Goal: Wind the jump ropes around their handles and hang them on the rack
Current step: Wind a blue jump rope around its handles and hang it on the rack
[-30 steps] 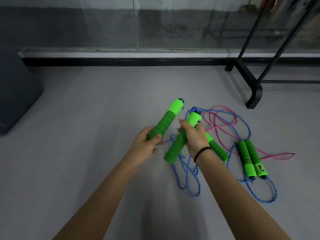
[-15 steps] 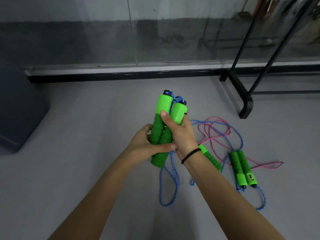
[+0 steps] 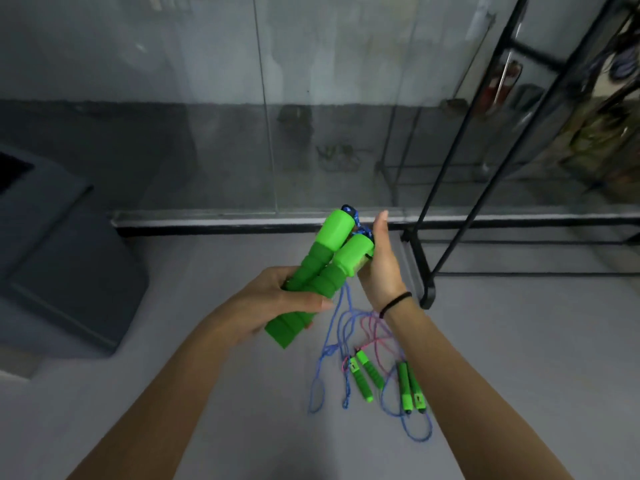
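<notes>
My left hand (image 3: 273, 303) grips two green foam handles (image 3: 322, 268) held side by side, tips pointing up and away. Their blue rope (image 3: 341, 317) hangs from the top ends down to the floor. My right hand (image 3: 379, 261) is beside the handles' upper ends with fingers straight, touching the right handle. On the floor lie two more green handles (image 3: 363, 375) with a pink rope (image 3: 370, 327) and another pair of green handles (image 3: 410, 386) with a blue rope (image 3: 419, 431). The black rack (image 3: 460, 161) stands to the right.
A dark grey block (image 3: 65, 268) sits on the floor at the left. A glass wall (image 3: 263, 116) with a black base rail runs across ahead. The rack's foot (image 3: 427, 289) rests on the floor near my right wrist. Grey floor (image 3: 536, 341) spreads around the ropes.
I brought the two handles together into my left hand and lifted them higher. My right hand let go of its handle and straightened beside them. The view rose away from the floor.
</notes>
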`<action>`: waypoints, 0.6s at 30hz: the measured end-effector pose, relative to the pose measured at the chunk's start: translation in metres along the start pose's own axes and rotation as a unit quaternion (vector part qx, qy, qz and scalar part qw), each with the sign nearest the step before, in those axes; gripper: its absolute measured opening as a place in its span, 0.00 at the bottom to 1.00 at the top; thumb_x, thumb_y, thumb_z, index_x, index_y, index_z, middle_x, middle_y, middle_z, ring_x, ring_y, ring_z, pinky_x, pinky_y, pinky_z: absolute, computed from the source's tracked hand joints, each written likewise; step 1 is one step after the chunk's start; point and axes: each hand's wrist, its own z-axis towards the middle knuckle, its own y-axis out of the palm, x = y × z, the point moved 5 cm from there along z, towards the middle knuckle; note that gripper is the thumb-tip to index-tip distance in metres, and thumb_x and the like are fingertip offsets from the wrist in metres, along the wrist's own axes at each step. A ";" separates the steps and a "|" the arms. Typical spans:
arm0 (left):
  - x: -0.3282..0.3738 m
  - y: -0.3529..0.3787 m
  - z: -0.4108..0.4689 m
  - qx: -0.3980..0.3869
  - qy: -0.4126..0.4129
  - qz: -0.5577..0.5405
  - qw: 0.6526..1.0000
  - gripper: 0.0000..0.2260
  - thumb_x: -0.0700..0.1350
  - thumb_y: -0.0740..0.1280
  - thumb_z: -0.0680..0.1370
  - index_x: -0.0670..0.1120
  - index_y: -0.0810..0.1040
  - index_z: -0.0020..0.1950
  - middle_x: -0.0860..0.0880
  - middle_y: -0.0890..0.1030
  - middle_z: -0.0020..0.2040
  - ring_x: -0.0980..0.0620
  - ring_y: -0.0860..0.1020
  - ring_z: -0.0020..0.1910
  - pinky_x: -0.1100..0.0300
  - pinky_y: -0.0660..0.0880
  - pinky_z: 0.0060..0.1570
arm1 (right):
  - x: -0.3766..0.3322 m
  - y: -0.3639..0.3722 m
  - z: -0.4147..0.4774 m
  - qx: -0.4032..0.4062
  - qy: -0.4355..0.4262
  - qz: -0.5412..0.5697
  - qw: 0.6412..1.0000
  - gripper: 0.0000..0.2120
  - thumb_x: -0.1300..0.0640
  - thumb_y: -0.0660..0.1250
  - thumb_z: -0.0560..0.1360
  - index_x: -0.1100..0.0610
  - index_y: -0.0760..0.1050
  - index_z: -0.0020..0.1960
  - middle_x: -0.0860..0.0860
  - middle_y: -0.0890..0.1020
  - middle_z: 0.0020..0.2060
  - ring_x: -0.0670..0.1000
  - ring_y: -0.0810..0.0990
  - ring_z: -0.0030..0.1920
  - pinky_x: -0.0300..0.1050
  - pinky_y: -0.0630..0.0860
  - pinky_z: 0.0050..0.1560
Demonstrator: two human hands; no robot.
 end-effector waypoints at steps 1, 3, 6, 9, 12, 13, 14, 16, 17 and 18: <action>0.034 0.000 -0.012 -0.001 0.004 -0.005 1.000 0.05 0.41 0.74 0.60 0.48 0.81 0.33 0.53 0.77 0.26 0.57 0.74 0.24 0.67 0.71 0.26 | -0.030 0.017 -0.006 -0.031 0.026 0.022 0.999 0.32 0.32 0.49 0.72 0.57 0.77 0.52 0.52 0.84 0.42 0.49 0.81 0.46 0.44 0.77 0.54; 0.095 -0.001 -0.034 0.008 0.015 -0.017 1.000 0.05 0.42 0.74 0.60 0.48 0.82 0.33 0.52 0.78 0.27 0.57 0.75 0.25 0.67 0.71 0.26 | -0.083 0.043 -0.016 -0.049 0.035 0.018 0.998 0.33 0.30 0.49 0.68 0.55 0.78 0.48 0.51 0.81 0.32 0.48 0.79 0.33 0.41 0.78 0.40; 0.169 -0.005 -0.061 0.056 0.042 -0.072 0.995 0.02 0.40 0.69 0.63 0.45 0.81 0.33 0.51 0.78 0.26 0.58 0.74 0.23 0.69 0.70 0.23 | -0.138 0.071 -0.037 -0.037 -0.003 -0.077 0.996 0.26 0.39 0.45 0.77 0.53 0.73 0.36 0.47 0.64 0.21 0.44 0.60 0.20 0.37 0.64 0.25; 0.216 -0.008 -0.077 0.107 0.072 -0.119 0.985 0.05 0.41 0.68 0.63 0.44 0.79 0.37 0.51 0.79 0.26 0.58 0.74 0.23 0.70 0.70 0.24 | -0.155 0.095 -0.070 -0.048 -0.025 -0.255 0.965 0.17 0.50 0.51 0.80 0.55 0.71 0.38 0.47 0.66 0.22 0.43 0.64 0.22 0.39 0.64 0.27; 0.237 -0.010 -0.082 0.155 0.080 -0.052 0.983 0.09 0.39 0.75 0.64 0.44 0.81 0.42 0.52 0.80 0.29 0.56 0.76 0.26 0.68 0.72 0.27 | -0.177 0.123 -0.099 -0.134 -0.107 -0.489 0.855 0.15 0.53 0.51 0.81 0.56 0.73 0.44 0.45 0.68 0.26 0.49 0.70 0.30 0.43 0.67 0.34; 0.238 -0.011 -0.083 0.184 0.073 -0.010 0.980 0.10 0.39 0.76 0.64 0.44 0.82 0.43 0.52 0.81 0.30 0.56 0.77 0.28 0.67 0.73 0.29 | -0.190 0.130 -0.107 -0.161 -0.128 -0.543 0.814 0.15 0.52 0.50 0.80 0.56 0.73 0.47 0.46 0.71 0.28 0.52 0.72 0.33 0.43 0.68 0.37; 0.239 -0.012 -0.085 0.213 0.069 0.027 0.974 0.12 0.39 0.77 0.63 0.44 0.82 0.44 0.52 0.81 0.31 0.57 0.78 0.29 0.67 0.73 0.31 | -0.208 0.136 -0.113 -0.183 -0.147 -0.582 0.779 0.15 0.51 0.50 0.80 0.57 0.74 0.49 0.49 0.75 0.31 0.55 0.75 0.36 0.44 0.70 0.40; 0.243 -0.008 -0.088 0.234 0.074 0.080 0.966 0.15 0.39 0.79 0.59 0.45 0.82 0.43 0.54 0.81 0.32 0.59 0.78 0.30 0.68 0.74 0.32 | -0.242 0.144 -0.119 -0.211 -0.182 -0.673 0.685 0.14 0.50 0.52 0.79 0.56 0.74 0.52 0.58 0.81 0.44 0.60 0.79 0.46 0.49 0.74 0.45; 0.247 -0.003 -0.089 0.223 0.079 0.103 0.966 0.15 0.40 0.78 0.57 0.47 0.81 0.41 0.55 0.81 0.31 0.61 0.77 0.30 0.68 0.74 0.32 | -0.256 0.147 -0.120 -0.228 -0.189 -0.716 0.632 0.13 0.51 0.55 0.78 0.56 0.74 0.53 0.60 0.80 0.48 0.61 0.78 0.50 0.50 0.73 0.46; 0.252 0.001 -0.089 0.207 0.088 0.123 0.967 0.15 0.40 0.78 0.57 0.49 0.81 0.41 0.56 0.81 0.30 0.62 0.77 0.30 0.69 0.74 0.32 | -0.268 0.149 -0.121 -0.248 -0.192 -0.738 0.597 0.11 0.52 0.57 0.77 0.57 0.74 0.53 0.60 0.80 0.51 0.60 0.77 0.52 0.49 0.72 0.46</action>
